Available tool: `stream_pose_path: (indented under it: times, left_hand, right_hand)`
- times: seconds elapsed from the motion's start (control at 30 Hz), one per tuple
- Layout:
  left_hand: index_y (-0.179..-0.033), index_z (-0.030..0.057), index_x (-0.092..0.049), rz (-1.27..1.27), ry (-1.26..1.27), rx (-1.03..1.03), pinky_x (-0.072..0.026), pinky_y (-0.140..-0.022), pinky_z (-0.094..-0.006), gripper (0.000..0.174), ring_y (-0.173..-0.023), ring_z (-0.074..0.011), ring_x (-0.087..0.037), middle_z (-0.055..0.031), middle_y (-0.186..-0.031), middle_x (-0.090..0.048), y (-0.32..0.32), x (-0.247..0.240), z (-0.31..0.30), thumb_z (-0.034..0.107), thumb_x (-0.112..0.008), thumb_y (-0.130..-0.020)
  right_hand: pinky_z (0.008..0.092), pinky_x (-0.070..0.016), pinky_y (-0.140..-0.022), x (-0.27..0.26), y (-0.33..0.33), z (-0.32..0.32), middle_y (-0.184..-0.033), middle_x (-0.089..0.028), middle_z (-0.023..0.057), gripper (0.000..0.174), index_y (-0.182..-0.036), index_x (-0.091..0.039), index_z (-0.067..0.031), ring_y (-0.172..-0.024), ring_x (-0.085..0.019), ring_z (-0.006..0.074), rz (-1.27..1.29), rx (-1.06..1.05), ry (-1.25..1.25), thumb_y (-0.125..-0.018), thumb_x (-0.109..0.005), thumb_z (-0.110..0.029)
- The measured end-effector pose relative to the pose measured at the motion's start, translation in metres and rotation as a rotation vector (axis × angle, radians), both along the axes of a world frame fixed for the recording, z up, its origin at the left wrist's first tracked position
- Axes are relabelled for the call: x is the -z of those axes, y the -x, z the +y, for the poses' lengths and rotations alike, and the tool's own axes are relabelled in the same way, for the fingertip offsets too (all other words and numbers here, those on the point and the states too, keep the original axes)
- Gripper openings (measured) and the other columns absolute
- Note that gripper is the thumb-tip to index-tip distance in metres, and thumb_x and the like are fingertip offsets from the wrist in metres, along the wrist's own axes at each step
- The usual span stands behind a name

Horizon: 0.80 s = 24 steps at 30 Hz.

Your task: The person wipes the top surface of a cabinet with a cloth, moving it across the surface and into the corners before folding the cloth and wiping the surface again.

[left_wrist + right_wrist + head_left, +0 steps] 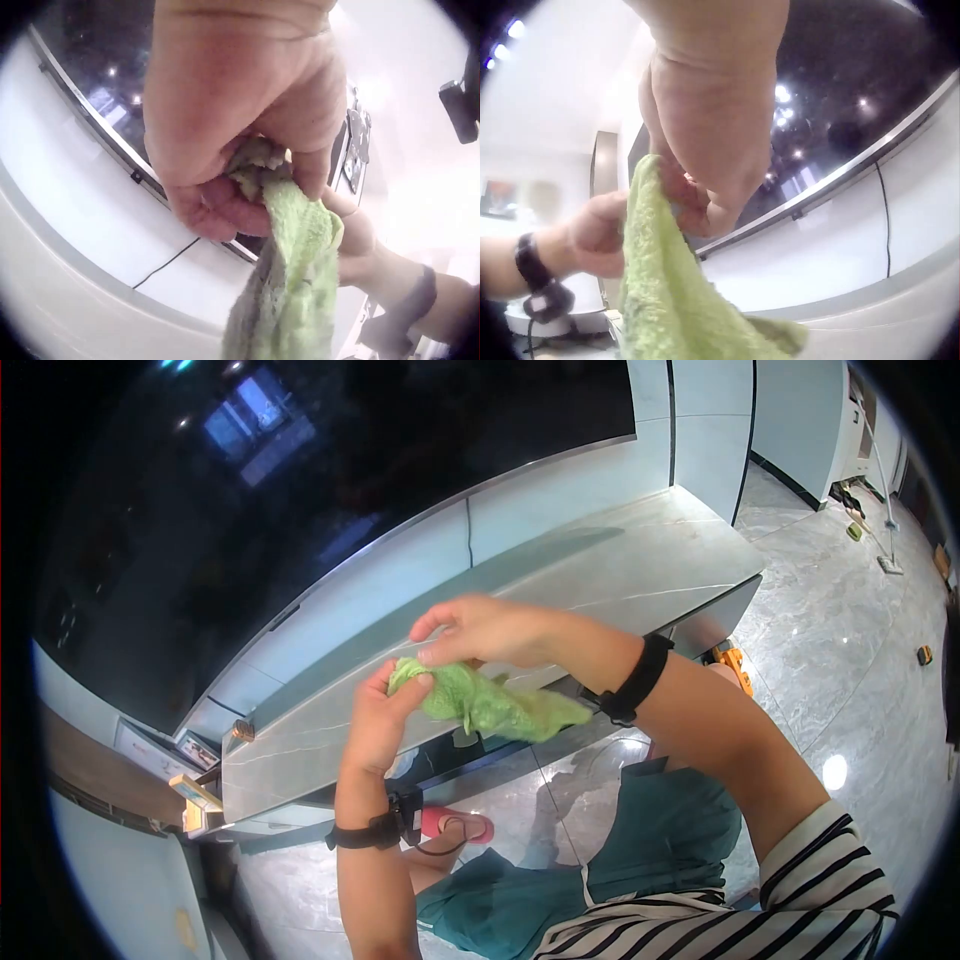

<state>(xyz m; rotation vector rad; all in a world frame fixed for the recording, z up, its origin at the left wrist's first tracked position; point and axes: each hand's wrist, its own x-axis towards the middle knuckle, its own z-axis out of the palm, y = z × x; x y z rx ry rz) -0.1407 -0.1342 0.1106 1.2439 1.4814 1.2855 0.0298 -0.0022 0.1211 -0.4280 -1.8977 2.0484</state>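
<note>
A crumpled light green cloth point(500, 705) hangs in the air over the front of the long stone-topped cabinet. Its bunched upper end is gripped by my left hand point(382, 710), thumb on top; in the left wrist view the fingers of the left hand point(247, 112) curl round the cloth point(300, 247). My right hand point(480, 632) is at the cloth's upper edge, its thumb near the left thumb and its fingers bent. In the right wrist view the right hand point(705, 150) is beside the top of the cloth point(667, 277), its fingertips partly hidden.
The cabinet top point(660, 550) runs below a large dark screen point(330, 470). A small brown object point(243, 730) stands at its left end, near framed pictures point(198, 750). A pink slipper point(470, 825) is on the floor; a mop point(890, 565) stands at the far right.
</note>
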Motion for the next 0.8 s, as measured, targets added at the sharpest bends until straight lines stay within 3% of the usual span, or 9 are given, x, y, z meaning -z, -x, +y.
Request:
stream_pose_path:
  times: [0.1, 0.2, 0.3, 0.4, 0.47, 0.6, 0.7, 0.77, 0.8]
  left_hand:
    - [-0.099, 0.0041, -0.066, -0.047, -0.046, -0.024, -0.0438, -0.072, -0.0223, 0.015, -0.078, -0.0050, -0.056, 0.0021, -0.088, -0.066, -0.009, -0.007, 0.000, 0.016, -0.069, -0.090]
    - [-0.095, 0.0060, -0.065, 0.043, -0.034, 0.005, -0.0442, -0.069, -0.0212, 0.013, -0.076, -0.0048, -0.057, 0.0026, -0.085, -0.065, -0.008, -0.014, -0.005, 0.017, -0.069, -0.090]
    - [-0.092, 0.0063, -0.064, 0.091, -0.014, -0.021, -0.0428, -0.067, -0.0207, 0.012, -0.074, -0.0041, -0.056, 0.0029, -0.083, -0.064, -0.001, -0.017, -0.016, 0.018, -0.069, -0.090]
    - [-0.092, 0.0065, -0.064, 0.066, -0.006, -0.073, -0.0415, -0.067, -0.0204, 0.013, -0.074, -0.0040, -0.055, 0.0034, -0.082, -0.064, 0.016, -0.024, -0.028, 0.018, -0.069, -0.090]
    - [-0.093, 0.0067, -0.065, 0.207, 0.092, -0.107, -0.0416, -0.066, -0.0213, 0.013, -0.074, -0.0041, -0.055, 0.0038, -0.082, -0.064, 0.042, -0.018, -0.026, 0.018, -0.070, -0.089]
    - [-0.096, 0.0048, -0.066, 0.400, 0.174, -0.290, -0.0424, -0.072, -0.0220, 0.012, -0.076, -0.0049, -0.055, 0.0022, -0.086, -0.065, 0.079, -0.011, -0.018, 0.014, -0.069, -0.088]
    - [-0.099, 0.0050, -0.065, 0.190, -0.181, -0.355, -0.0409, -0.074, -0.0208, 0.014, -0.079, -0.0052, -0.053, 0.0019, -0.090, -0.064, 0.073, -0.037, -0.017, 0.013, -0.069, -0.089]
    - [-0.100, 0.0053, -0.064, 0.209, -0.256, -0.305, -0.0401, -0.077, -0.0209, 0.015, -0.082, -0.0051, -0.052, 0.0019, -0.091, -0.063, 0.074, -0.055, -0.024, 0.015, -0.068, -0.089]
    - [-0.099, 0.0097, -0.063, 0.233, -0.256, -0.293, -0.0404, -0.078, -0.0236, 0.016, -0.085, -0.0039, -0.054, 0.0055, -0.090, -0.061, 0.075, -0.057, -0.026, 0.024, -0.067, -0.091]
  right_hand:
    - [0.0313, -0.0484, -0.077, 0.023, 0.000, -0.007, -0.095, -0.065, 0.0060, 0.029, -0.112, -0.065, -0.0005, -0.089, -0.060, 0.0145, 0.087, -0.087, -0.106, -0.087, -0.067, -0.016]
    - [0.0332, -0.0490, -0.077, 0.042, 0.004, -0.011, -0.091, -0.067, 0.0087, 0.028, -0.108, -0.067, -0.0019, -0.086, -0.061, 0.0156, -0.029, -0.019, -0.242, -0.082, -0.061, -0.009]
    - [0.0380, -0.0504, -0.079, 0.054, 0.007, -0.010, -0.091, -0.070, 0.0149, 0.026, -0.098, -0.070, -0.0054, -0.087, -0.066, 0.0271, -0.234, 0.068, -0.580, -0.076, -0.063, -0.016]
    - [0.0423, -0.0511, -0.081, 0.081, 0.018, 0.005, -0.095, -0.069, 0.0171, 0.025, -0.098, -0.071, -0.0098, -0.092, -0.065, 0.0341, -0.270, 0.142, -0.759, -0.078, -0.058, -0.017]
    - [0.0441, -0.0513, -0.083, 0.081, 0.019, 0.013, -0.096, -0.070, 0.0163, 0.026, -0.099, -0.071, -0.0106, -0.094, -0.065, 0.0358, -0.275, 0.233, -0.734, -0.080, -0.055, -0.018]
    - [0.0463, -0.0517, -0.085, 0.055, 0.033, 0.039, -0.098, -0.070, 0.0164, 0.028, -0.100, -0.072, -0.0116, -0.097, -0.064, 0.0376, -0.261, 0.380, -0.940, -0.081, -0.052, -0.018]
    - [0.0462, -0.0506, -0.084, -0.003, 0.030, 0.038, -0.096, -0.067, 0.0179, 0.025, -0.097, -0.069, -0.0076, -0.092, -0.064, 0.0371, 0.006, 0.547, -1.118, -0.082, -0.052, -0.016]
    - [0.0465, -0.0509, -0.083, -0.032, 0.023, 0.033, -0.095, -0.067, 0.0178, 0.024, -0.096, -0.069, -0.0084, -0.091, -0.064, 0.0370, 0.083, 0.554, -1.168, -0.082, -0.051, -0.016]
    - [0.0475, -0.0510, -0.083, -0.043, 0.021, 0.031, -0.096, -0.067, 0.0179, 0.024, -0.094, -0.070, -0.0092, -0.092, -0.064, 0.0370, 0.088, 0.533, -1.153, -0.083, -0.051, -0.017]
